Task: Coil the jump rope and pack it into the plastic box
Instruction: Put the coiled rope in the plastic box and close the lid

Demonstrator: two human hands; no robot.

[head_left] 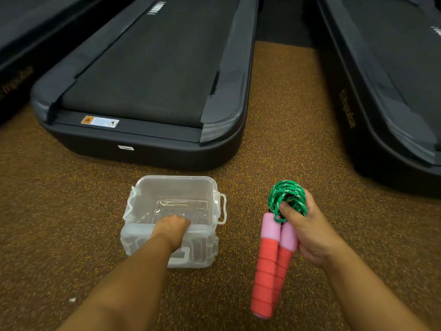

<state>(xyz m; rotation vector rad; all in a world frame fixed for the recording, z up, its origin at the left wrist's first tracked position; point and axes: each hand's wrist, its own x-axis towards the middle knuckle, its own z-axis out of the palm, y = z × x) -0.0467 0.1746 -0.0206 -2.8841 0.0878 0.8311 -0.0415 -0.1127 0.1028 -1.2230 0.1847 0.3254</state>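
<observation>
A clear plastic box (210, 187) stands open on the floor in front of me, with nothing inside. My left hand (172, 230) grips its near rim, fingers curled over the edge. To the right of the box, my right hand (310, 230) holds the jump rope above the floor. The green rope (286, 197) is wound into a tight coil, pinned by my thumb. Its two foam handles (267, 266), pink at the top and red below, hang down side by side from my hand.
A black treadmill (152, 80) lies just beyond the box. Another treadmill (391, 91) runs along the right, and a third shows at the far left. Brown speckled rubber floor (286, 115) runs between them and around the box.
</observation>
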